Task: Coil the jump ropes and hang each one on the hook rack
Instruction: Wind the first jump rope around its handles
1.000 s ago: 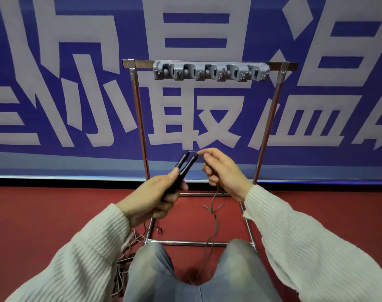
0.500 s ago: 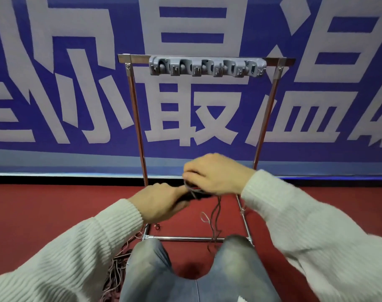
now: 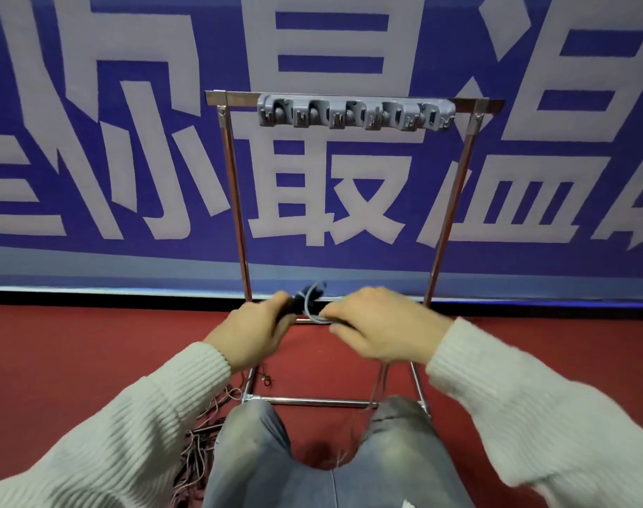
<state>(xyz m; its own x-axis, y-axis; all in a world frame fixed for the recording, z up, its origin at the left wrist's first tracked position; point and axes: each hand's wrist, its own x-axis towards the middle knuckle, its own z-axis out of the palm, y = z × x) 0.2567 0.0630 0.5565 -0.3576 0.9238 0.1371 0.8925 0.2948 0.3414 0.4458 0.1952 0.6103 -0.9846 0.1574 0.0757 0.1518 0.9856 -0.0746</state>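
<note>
Jump ropes are the subject: one is being worked at frame centre, more lie loose at lower left.

Banner [image 3: 92, 141] fills the upper half of the frame, blue with large white characters; no bearing on the work.

Red floor [image 3: 74, 342] is seen across the lower half.

Metal frame [image 3: 235, 199] stands at centre, with the grey hook rack [image 3: 354, 113] mounted on its top bar at upper centre. No rope is seen on any hook.

Left hand [image 3: 252, 333] is closed round the dark handles [image 3: 301, 306], just left of centre. Right hand [image 3: 378, 331] is curled, its fingertips pinching the grey cord [image 3: 310, 302] where a loop is laid over the handles. The loose cord tail [image 3: 380, 394] is seen to drop from under the right hand toward the right knee.

Spare ropes [image 3: 202, 434] lie in a tangled heap at lower left, beside the left knee and the frame's foot.

Risks, as judged:
- The loop appears slack; if tension is lost at the pinch, the wrap may be sprung off the handles.
- The tail hangs near the frame's lower bar and the knee, and may be snagged there when drawn in.
- The heap may be dragged along if strands are crossed.
- Motion blur hides the exact finger placement.
</note>
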